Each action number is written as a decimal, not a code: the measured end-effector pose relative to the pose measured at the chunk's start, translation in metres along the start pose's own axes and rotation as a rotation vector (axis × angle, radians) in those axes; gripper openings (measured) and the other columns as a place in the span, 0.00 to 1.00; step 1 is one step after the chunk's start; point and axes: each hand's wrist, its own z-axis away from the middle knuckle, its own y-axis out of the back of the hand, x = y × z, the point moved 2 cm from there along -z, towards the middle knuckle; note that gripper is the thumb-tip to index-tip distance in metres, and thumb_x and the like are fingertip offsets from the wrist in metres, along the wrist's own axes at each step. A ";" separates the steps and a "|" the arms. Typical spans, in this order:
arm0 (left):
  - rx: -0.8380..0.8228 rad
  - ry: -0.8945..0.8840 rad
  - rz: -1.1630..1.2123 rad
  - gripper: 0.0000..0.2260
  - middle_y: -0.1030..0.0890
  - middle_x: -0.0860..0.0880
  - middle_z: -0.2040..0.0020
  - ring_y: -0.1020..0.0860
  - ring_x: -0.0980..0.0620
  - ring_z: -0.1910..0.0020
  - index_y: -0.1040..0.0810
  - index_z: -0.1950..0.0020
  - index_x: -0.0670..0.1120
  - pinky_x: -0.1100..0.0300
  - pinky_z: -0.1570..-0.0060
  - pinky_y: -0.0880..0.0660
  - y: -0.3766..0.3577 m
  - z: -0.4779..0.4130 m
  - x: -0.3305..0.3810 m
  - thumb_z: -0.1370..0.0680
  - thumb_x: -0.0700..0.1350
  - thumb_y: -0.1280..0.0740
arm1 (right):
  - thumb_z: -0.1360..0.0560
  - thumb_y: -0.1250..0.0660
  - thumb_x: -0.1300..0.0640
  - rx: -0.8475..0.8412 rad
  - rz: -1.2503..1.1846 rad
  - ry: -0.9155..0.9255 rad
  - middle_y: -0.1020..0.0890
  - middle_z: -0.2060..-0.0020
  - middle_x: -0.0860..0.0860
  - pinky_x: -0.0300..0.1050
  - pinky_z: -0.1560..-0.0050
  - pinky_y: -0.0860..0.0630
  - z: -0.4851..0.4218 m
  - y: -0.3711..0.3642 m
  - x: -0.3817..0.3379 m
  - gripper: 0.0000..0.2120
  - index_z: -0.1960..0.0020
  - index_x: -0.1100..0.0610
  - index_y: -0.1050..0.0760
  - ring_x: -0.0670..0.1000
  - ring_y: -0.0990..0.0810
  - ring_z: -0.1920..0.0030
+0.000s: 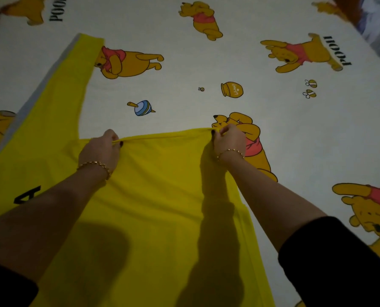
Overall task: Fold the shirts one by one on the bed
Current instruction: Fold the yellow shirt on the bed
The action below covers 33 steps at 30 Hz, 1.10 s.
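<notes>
A bright yellow long-sleeved shirt (158,196) lies flat on the bed, filling the lower left and middle of the view. One sleeve (67,89), edged with a grey stripe, stretches away to the upper left. A black letter shows on the cloth at the far left. My left hand (102,149) pinches the shirt's far edge near the sleeve's root. Further right, my right hand (227,140) pinches the same edge at its right corner. The edge is pulled taut between the two hands. Both wrists wear gold chain bracelets.
The bed (206,69) is covered by a white sheet printed with yellow cartoon bears, honey pots and bees. Its right edge runs diagonally at the upper right, where pale cloth (377,29) lies beyond it. Bare sheet spreads beyond and to the right of the shirt.
</notes>
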 end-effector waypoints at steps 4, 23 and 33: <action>0.077 0.033 0.039 0.09 0.21 0.35 0.55 0.23 0.36 0.54 0.27 0.43 0.42 0.49 0.61 0.28 0.011 -0.016 0.011 0.19 0.45 0.41 | 0.22 0.36 0.55 0.069 -0.132 -0.024 0.23 0.58 0.51 0.44 0.57 0.28 -0.019 0.007 -0.020 0.05 0.51 0.57 0.28 0.51 0.24 0.57; 0.023 -0.053 0.400 0.08 0.26 0.50 0.63 0.30 0.55 0.68 0.24 0.47 0.43 0.61 0.66 0.35 0.012 0.116 -0.031 0.25 0.36 0.35 | 0.25 0.37 0.65 -0.123 -0.211 0.284 0.23 0.58 0.53 0.44 0.56 0.29 0.125 -0.009 0.018 0.06 0.49 0.59 0.24 0.51 0.25 0.57; -0.106 -0.091 0.243 0.10 0.28 0.51 0.63 0.28 0.52 0.62 0.28 0.54 0.50 0.60 0.62 0.33 0.042 0.312 -0.122 0.27 0.37 0.32 | 0.25 0.35 0.63 -0.434 0.008 0.547 0.25 0.55 0.55 0.44 0.53 0.33 0.323 -0.002 0.066 0.05 0.50 0.60 0.26 0.56 0.27 0.50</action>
